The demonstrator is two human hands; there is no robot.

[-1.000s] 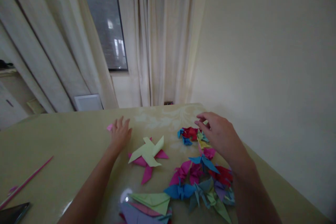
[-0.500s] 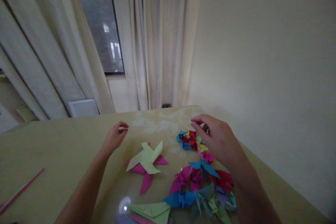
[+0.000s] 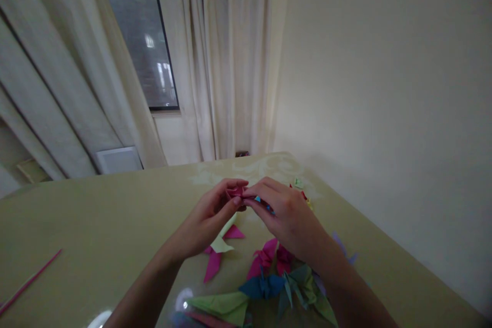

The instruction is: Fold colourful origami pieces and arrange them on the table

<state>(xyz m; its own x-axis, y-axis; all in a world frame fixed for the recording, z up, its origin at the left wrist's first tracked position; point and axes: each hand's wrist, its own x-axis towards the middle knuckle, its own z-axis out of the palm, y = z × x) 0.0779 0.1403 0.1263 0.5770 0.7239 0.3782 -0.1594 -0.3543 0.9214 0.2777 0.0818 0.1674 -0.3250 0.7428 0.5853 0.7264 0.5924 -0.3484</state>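
Note:
My left hand (image 3: 209,215) and my right hand (image 3: 286,218) meet above the table, fingertips pinched together on a small pink folded paper piece (image 3: 235,193). Below them lies a pale green and pink paper pinwheel (image 3: 220,246), partly hidden by my left hand. A heap of coloured origami pieces (image 3: 282,277) in pink, blue and green lies under my right forearm. A small cluster of folded pieces (image 3: 302,192) shows just past my right hand.
The yellowish table (image 3: 96,225) ends at a cream wall on the right. A pink stick (image 3: 28,282) lies at the left edge. A green folded sheet (image 3: 219,305) sits at the near edge. Curtains and a window stand behind.
My left hand picked up a small pink piece from the table at the far left and carried it to the centre. My right hand moved left to join it, and both now pinch it.

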